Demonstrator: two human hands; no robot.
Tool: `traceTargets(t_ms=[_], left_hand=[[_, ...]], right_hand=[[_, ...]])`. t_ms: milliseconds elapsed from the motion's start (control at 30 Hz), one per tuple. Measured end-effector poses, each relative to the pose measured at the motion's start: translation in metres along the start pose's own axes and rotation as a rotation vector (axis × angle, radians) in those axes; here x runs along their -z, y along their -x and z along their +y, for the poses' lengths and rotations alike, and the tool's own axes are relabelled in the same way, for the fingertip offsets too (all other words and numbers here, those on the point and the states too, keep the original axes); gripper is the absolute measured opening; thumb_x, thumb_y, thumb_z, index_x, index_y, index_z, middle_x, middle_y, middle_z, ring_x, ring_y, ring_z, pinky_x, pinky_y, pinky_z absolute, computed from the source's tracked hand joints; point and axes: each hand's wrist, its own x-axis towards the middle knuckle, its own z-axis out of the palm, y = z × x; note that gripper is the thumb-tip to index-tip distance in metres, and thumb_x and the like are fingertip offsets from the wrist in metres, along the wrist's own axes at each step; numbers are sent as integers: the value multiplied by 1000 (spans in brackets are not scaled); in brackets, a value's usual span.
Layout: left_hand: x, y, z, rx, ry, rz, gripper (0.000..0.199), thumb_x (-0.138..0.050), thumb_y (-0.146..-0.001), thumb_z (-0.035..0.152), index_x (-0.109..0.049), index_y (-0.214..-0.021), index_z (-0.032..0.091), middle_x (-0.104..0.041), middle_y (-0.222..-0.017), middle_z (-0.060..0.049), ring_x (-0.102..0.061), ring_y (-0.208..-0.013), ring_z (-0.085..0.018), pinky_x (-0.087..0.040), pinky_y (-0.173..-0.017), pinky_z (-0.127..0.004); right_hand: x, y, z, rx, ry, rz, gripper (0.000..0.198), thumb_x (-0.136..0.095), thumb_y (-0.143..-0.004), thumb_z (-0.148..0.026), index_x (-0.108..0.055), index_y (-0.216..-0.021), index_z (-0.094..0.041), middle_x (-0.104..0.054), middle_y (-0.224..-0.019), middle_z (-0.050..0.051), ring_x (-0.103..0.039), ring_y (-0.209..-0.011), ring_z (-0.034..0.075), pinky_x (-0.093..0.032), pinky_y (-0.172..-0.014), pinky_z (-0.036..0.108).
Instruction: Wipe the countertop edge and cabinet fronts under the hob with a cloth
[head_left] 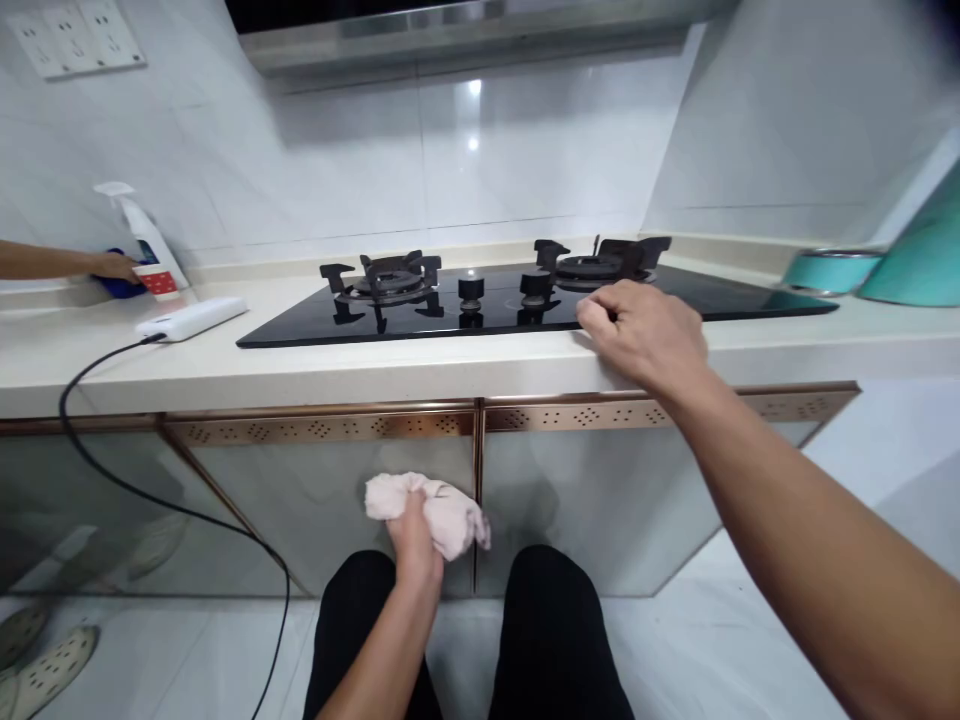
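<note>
My left hand (pixel 417 540) grips a crumpled pale pink cloth (pixel 450 515) in front of the cabinet doors, above my knees. Part of the cloth hangs loose to the right of my fingers. My right hand (pixel 646 330) rests at the front edge of the black gas hob (pixel 420 322), its fingers curled in and nothing visible in them. Left of that hand stand two black control knobs (pixel 471 290) on the hob. A burner with its pan support (pixel 600 265) lies behind the hand, and a second burner (pixel 390 285) sits to the left.
At the left, another person's hand (pixel 116 266) is beside a spray bottle (pixel 154 235) and a red-and-white cup (pixel 156 281). From a white power bank (pixel 193 318) a black cable (pixel 172 508) hangs past the cabinet. Turquoise containers (pixel 832 270) stand at right. A range hood (pixel 465 40) overhangs the hob.
</note>
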Motion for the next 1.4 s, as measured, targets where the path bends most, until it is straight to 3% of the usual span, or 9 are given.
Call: traceTargets(t_ms=[133, 267, 533, 700, 833, 933, 1100, 1233, 1400], left_hand=[[-22, 25, 44, -262, 41, -241, 41, -77, -74, 31, -58, -109, 20, -68, -98, -2, -69, -81, -14, -58, -75, -27], [-40, 64, 71, -177, 39, -573, 50, -86, -66, 46, -62, -99, 16, -67, -83, -2, -65, -67, -13, -57, -67, -27], [-44, 104, 50, 88, -342, -1101, 79, -56, -79, 80, -67, -123, 15, -72, -113, -15, -66, -112, -31, -52, -99, -41], [-55, 99, 85, -399, -730, -1410, 57, -60, -87, 63, -66, -127, 23, -68, -128, -11, -60, -123, -28, -46, -108, -41], [-78, 78, 168, -1265, -779, -961, 25, -60, -92, 39, -72, -108, 25, -73, -112, -7, -66, -106, -25, -49, -98, -43], [-100, 51, 218, -1718, -855, -517, 24, -56, -93, 37, -71, -104, 21, -72, -108, -9, -63, -103, -27, -46, -90, -44], [-113, 17, 221, -1917, -1246, -381, 31, -50, -98, 41, -73, -95, 21, -71, -97, -7, -60, -87, -25, -38, -70, -37], [-104, 14, 195, -1985, -1305, -304, 36, -46, -100, 44, -72, -91, 22, -68, -87, -7, -56, -82, -24, -33, -70, -38], [-102, 12, 187, -2014, -1240, -287, 35, -48, -99, 47, -71, -90, 23, -66, -84, -7, -54, -81, -24, -30, -71, -39]], right_hand=[[-4, -1, 4, 86, -249, 268, 35, -41, -94, -44, -66, -85, -21, -66, -97, 8, -59, -94, 26, -44, -84, 40], [-7, 49, -11, 104, -799, 486, 26, -48, -96, -42, -64, -96, -22, -65, -100, 5, -59, -96, 21, -47, -87, 37], [-113, 225, -53, -265, -1428, 14, 82, -70, -81, -53, -35, -149, -24, -48, -144, 13, -50, -132, 27, -46, -105, 41], [-119, 223, -20, -690, -1536, 74, 77, -78, -70, -51, -46, -135, -22, -65, -123, 10, -63, -110, 27, -53, -92, 39], [-96, 188, 22, -798, -1417, 363, 75, -72, -74, -57, -44, -136, -24, -64, -116, 8, -65, -94, 24, -56, -76, 35], [-98, 154, 33, -629, -1103, 620, 72, -65, -82, -51, -39, -143, -22, -53, -133, 13, -58, -114, 27, -50, -96, 43], [-154, 133, -21, -166, -518, 730, 67, -52, -93, -34, -27, -153, -18, -32, -145, 23, -31, -138, 38, -31, -109, 62], [-205, 156, -67, 273, -227, 605, 53, -60, -88, -22, -51, -138, -38, -42, -141, 11, -34, -134, 37, -27, -107, 62], [-235, 175, -47, 687, -91, 425, 40, -57, -94, -23, -62, -129, -43, -55, -137, 2, -47, -120, 25, -29, -107, 51]])
